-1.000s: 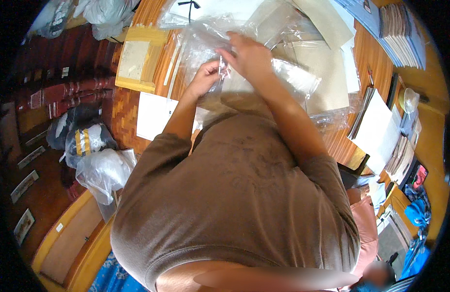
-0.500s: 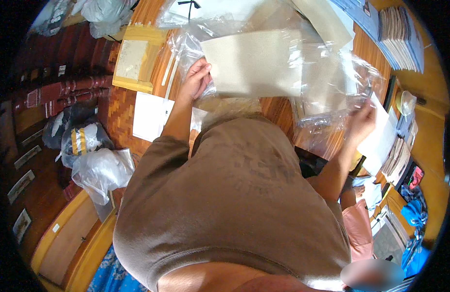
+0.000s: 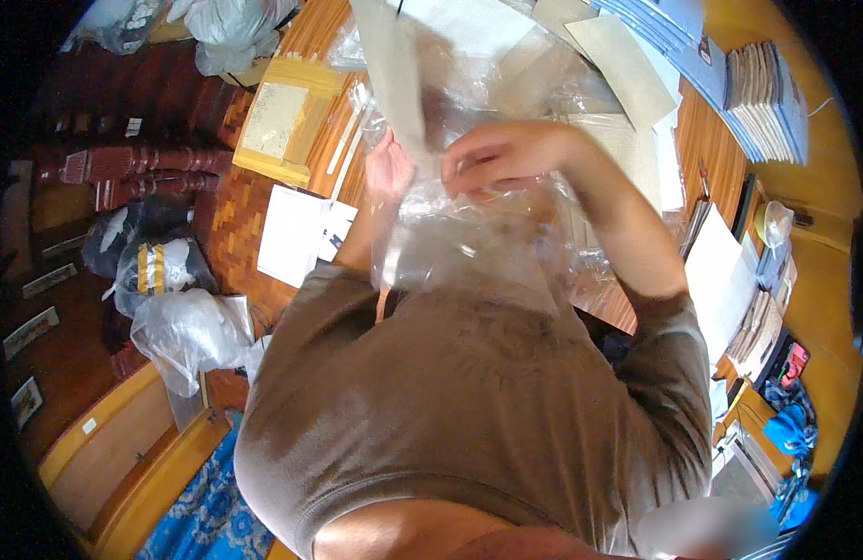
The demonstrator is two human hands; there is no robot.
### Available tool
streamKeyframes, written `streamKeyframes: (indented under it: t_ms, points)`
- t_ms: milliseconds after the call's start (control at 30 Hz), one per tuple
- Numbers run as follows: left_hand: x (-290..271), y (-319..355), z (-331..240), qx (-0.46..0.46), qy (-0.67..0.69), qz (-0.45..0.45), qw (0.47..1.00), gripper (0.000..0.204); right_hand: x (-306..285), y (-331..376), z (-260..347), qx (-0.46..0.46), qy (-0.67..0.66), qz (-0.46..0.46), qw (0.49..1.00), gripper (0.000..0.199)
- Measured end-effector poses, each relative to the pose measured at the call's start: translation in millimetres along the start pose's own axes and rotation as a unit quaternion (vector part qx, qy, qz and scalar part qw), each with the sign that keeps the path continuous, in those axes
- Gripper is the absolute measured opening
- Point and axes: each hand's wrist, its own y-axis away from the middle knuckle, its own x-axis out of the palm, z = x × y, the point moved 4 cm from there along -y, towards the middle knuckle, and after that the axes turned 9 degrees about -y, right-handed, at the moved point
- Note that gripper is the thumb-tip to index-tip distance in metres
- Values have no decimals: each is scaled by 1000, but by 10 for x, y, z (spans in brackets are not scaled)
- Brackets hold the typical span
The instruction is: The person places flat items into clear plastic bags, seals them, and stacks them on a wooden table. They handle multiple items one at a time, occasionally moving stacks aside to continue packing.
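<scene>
A clear plastic bag [image 3: 469, 247] spreads in front of my chest, its upper part at both hands. At its left edge my left hand [image 3: 390, 168] is closed on the plastic, partly covered by its shine. My right hand [image 3: 517, 157] reaches across from the right with curled fingers at the bag's upper edge; motion blurs it. Just beyond the hands a beige sheet [image 3: 391, 70] stands tilted and smeared, its lower end near my right fingertips. More beige sheets [image 3: 627, 75] and crumpled clear plastic lie behind on the wooden table [image 3: 721, 121].
Stacked blue folders [image 3: 767, 103] stand at the far right. A yellow wooden block [image 3: 287, 121] and white papers [image 3: 292, 233] lie at the left. Plastic bags [image 3: 194, 336] fill the left side. White sheets [image 3: 716, 271] rest beside my right elbow.
The beige sheet has swung from lying flat to tilted upright at the far left. My right hand has come inward from the far right to near my left hand, and the plastic has come closer.
</scene>
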Motion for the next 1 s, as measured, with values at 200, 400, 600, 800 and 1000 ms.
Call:
streamKeyframes:
  t_ms: [200,400,600,800,1000]
  points:
    - [251,215,-97,-16,85,120,989,41,-529,-1064,-1234,-13,541,-307,783,25]
    - [294,662,-778,95,-105,38,989,39,-393,-963,-1275,33,483,-415,771,25]
    - [94,793,-1139,173,-330,-245,895,40,-30,-794,-521,31,560,-309,768,22]
    - [-406,578,-1630,204,-112,-131,964,31,-452,-1430,180,-139,763,-277,568,15]
    - [-128,517,-1257,120,-243,-192,943,34,-665,-1493,-101,-224,700,-372,567,11]
